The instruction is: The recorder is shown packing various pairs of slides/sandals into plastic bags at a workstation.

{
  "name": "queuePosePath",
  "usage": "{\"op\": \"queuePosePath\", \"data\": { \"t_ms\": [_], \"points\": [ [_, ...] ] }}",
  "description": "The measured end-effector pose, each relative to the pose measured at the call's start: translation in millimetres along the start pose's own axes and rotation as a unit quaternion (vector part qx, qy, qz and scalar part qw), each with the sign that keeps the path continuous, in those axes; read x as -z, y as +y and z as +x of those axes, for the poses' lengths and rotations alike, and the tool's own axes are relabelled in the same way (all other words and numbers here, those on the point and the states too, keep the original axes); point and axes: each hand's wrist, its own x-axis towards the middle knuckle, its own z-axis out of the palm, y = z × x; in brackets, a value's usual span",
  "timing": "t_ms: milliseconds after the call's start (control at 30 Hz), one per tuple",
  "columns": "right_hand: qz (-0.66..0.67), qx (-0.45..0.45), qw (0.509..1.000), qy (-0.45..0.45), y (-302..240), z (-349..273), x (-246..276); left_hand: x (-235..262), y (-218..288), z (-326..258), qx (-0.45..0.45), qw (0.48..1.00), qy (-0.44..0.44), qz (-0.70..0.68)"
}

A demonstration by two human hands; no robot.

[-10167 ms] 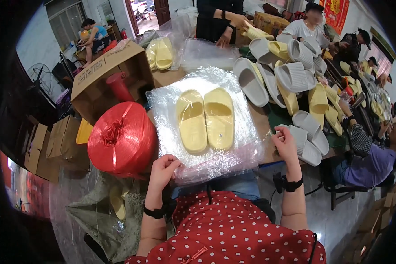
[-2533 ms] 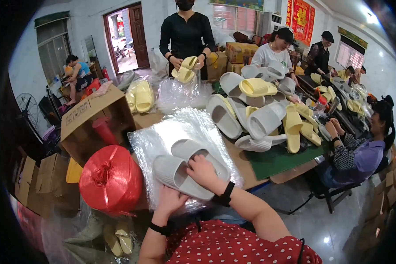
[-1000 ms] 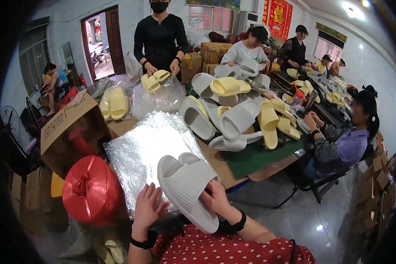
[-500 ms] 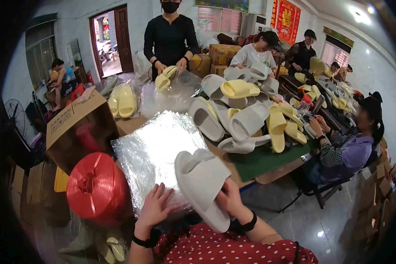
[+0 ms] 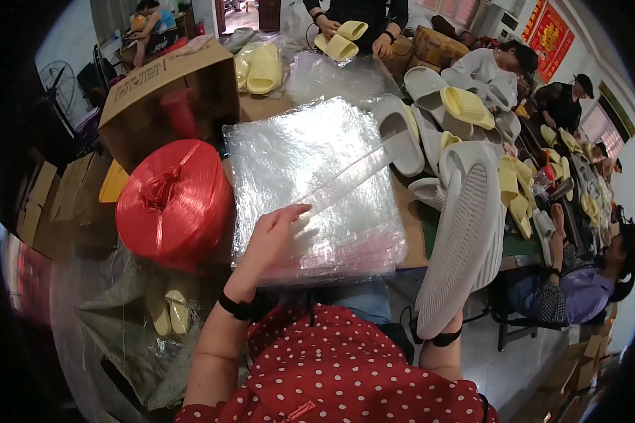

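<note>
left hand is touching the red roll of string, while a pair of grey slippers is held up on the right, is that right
Not quite: the head view shows the left hand touching the stack of clear plastic, not the red roll. The grey slippers are held up on the right.

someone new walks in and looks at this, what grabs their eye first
Probably the big glossy red roll of plastic twine, left of the work area in front of an open cardboard box. Next, the shiny stack of clear plastic in the middle, with the left hand over it. Then the gray slippers raised at the right, one ribbed sole facing the camera, before a heap of yellow and gray slippers.
</note>
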Motion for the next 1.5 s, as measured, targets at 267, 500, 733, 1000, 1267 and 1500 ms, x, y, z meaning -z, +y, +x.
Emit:
{"op": "queuePosePath", "data": {
  "t_ms": [267, 500, 733, 1000, 1267, 1500],
  "points": [
    [-0.176, 0.071, 0.961, -0.201, -38, -10, -72, -9, -11, -1, -0.047, 0.997, 0.02, -0.052],
    [-0.175, 0.04, 0.978, -0.107, -13, -6, -33, -17, 12, -20, -0.146, 0.91, -0.093, 0.377],
    [-0.207, 0.101, 0.973, -0.02, -29, 2, -36, -22, -7, -8, -0.223, 0.875, 0.004, 0.429],
    [-0.283, 0.127, 0.912, -0.27, -38, -2, -74, -22, -12, -3, -0.218, 0.912, 0.057, 0.343],
    [-0.505, 0.1, 0.817, -0.26, -37, -8, -83, -20, 20, -10, -0.185, 0.942, 0.082, 0.269],
    [-0.532, 0.145, 0.803, -0.226, -16, 6, -114, -54, 41, -27, -0.401, 0.834, 0.051, 0.376]
  ]
}}
